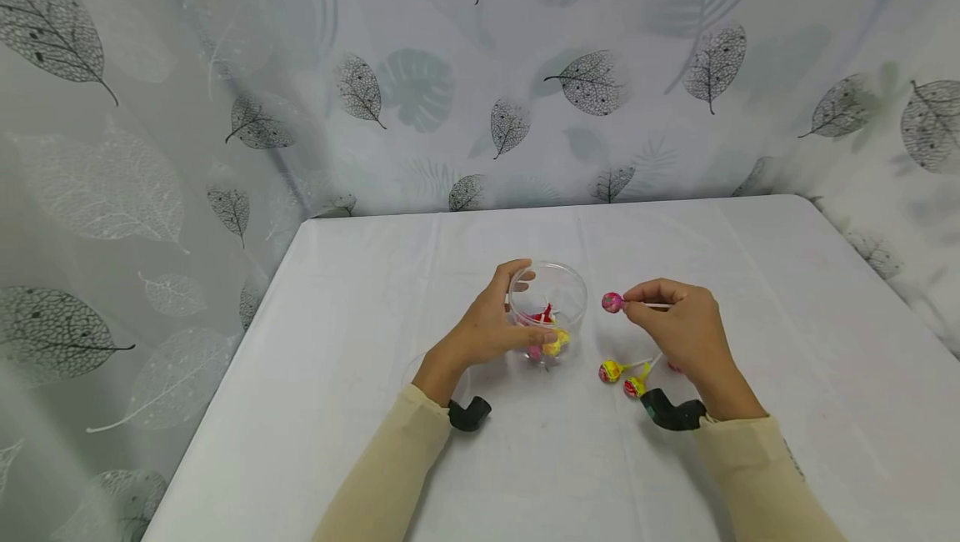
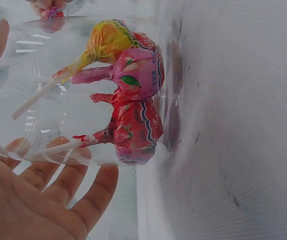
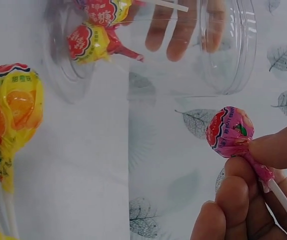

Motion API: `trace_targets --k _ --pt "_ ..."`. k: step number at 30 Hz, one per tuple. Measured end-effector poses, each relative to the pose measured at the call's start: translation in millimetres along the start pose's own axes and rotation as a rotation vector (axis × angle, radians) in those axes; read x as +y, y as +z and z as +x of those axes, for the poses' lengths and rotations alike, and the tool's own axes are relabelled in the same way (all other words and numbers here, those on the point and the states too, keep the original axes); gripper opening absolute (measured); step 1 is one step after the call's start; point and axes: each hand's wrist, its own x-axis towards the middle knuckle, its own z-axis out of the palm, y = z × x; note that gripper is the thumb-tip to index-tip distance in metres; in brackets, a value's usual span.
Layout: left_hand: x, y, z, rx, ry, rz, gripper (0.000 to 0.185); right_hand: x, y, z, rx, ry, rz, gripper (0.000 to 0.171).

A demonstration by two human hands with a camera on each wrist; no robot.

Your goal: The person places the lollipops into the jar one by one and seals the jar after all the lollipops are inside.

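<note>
My left hand [image 1: 483,325] grips a clear plastic jar [image 1: 579,308] around its side, with the thumb across the front. The jar stands upright on the table, its mouth uncovered. Inside it are several wrapped lollipops, among them a yellow one [image 2: 108,42], a pink one [image 2: 138,75] and a red one [image 2: 136,125], heads at the bottom. To the right of the jar, my right hand [image 1: 686,329] pinches a pink lollipop [image 3: 229,131] between thumb and fingers just behind its wrapped head. That head [image 1: 612,303] points at the jar, a little apart from it.
Two yellow lollipops [image 1: 610,371] lie on the white tabletop [image 1: 540,475] below my right hand, with a reddish one [image 1: 675,367] mostly hidden by that hand. A clear round edge [image 1: 408,367] shows beside my left wrist. Leaf-patterned curtains [image 1: 420,150] enclose the table's back and sides.
</note>
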Motion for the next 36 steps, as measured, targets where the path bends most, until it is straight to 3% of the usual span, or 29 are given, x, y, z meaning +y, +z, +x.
trace_targets --k 7,17,36 --pt "-0.3 0.2 -0.2 0.002 0.0 0.0 0.104 -7.7 -1.8 1.4 0.02 -0.05 0.025 0.022" --pt "-0.8 1.3 0.8 0.004 -0.002 0.004 0.103 -19.5 -1.2 3.7 0.037 -0.044 0.067 0.025" --pt "1.2 0.3 0.0 -0.001 -0.009 -0.004 0.103 -39.9 0.7 4.7 0.031 -0.112 0.098 0.019"
